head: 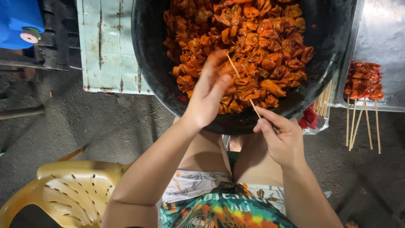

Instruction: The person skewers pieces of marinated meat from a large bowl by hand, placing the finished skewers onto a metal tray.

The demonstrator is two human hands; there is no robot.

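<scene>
A large black wok (145, 55) holds a heap of orange-red glazed meat pieces (244, 46). My left hand (209, 90) is over the near side of the heap, its fingers pinched on a meat piece at the tip of a thin bamboo skewer (242, 84). My right hand (280, 137) grips the lower end of that skewer just past the wok's near rim. The skewer runs up and left from the right hand to the left fingers.
A metal tray (379, 38) at the right carries several finished skewers of meat (363, 80) with sticks hanging over its edge. Loose bamboo sticks (322, 101) lie by the wok. A yellow plastic chair (71, 190) is at lower left, a blue container (19, 21) at top left.
</scene>
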